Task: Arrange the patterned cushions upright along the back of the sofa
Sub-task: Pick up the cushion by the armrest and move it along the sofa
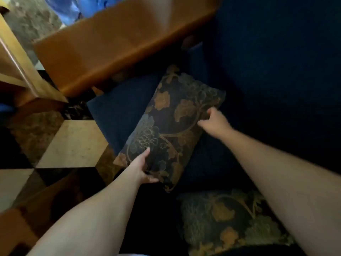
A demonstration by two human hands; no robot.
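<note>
- Fingers of my left hand [142, 168] grip the near end of a patterned cushion [171, 124].
- My right hand [215, 121] pinches its far long edge.
- It lies tilted near the dark blue sofa [276, 71] seat's front edge.
- Second patterned cushion [227, 224] lies flat, nearer me.

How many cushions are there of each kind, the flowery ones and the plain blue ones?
Flowery cushions: 2, the held one and the near one.
Plain blue cushions: 1 that shows clearly; the sofa is too dark to tell more.
Total: 3
</note>
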